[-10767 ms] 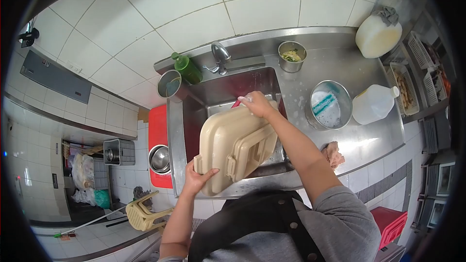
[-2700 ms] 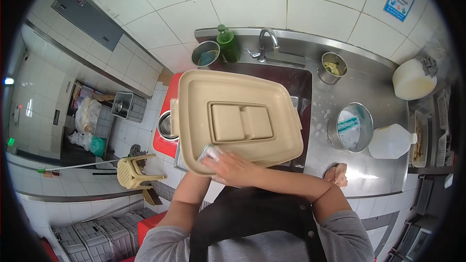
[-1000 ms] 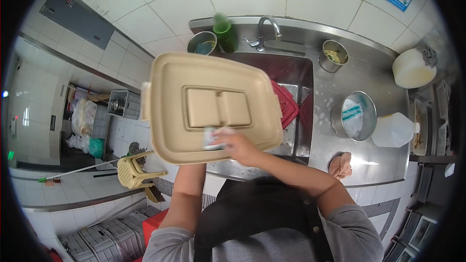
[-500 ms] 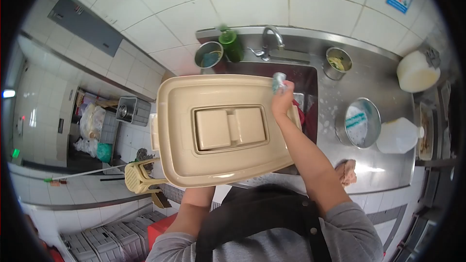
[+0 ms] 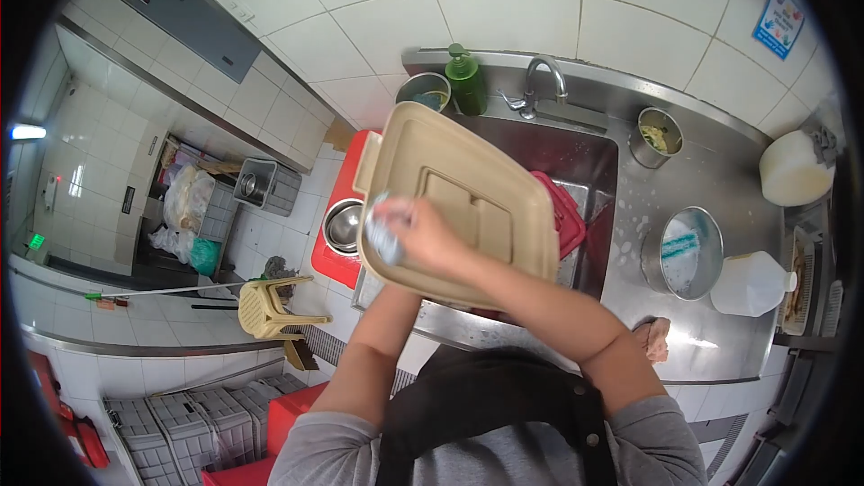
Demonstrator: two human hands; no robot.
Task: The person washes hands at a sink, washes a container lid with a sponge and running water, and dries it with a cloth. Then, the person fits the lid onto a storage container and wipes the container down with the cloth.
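A beige plastic lid (image 5: pixel 486 216) is held tilted over the left part of the steel sink (image 5: pixel 576 139), its panelled face toward me. My right hand (image 5: pixel 418 232) is closed round a whitish-grey wad (image 5: pixel 385 229), which touches the lid near its left end; both are slightly blurred. My left forearm reaches up beneath the lid, and the hand itself is hidden behind it. Inside the sink, right of the lid, lies a red plastic piece (image 5: pixel 560 214).
On the counter are a pot with a sponge in suds (image 5: pixel 688 256), a small pot of scraps (image 5: pixel 657 138), a plastic jug (image 5: pixel 749 283) and a brownish cloth (image 5: pixel 652 339). A green pump bottle (image 5: pixel 465 81) stands beside the faucet (image 5: pixel 540 85). Metal bowls (image 5: pixel 344 227) sit at left.
The lid has turned and tilted, uncovering the red piece and the metal bowls. My right hand has moved with the wad from the lid's upper right corner to its left end.
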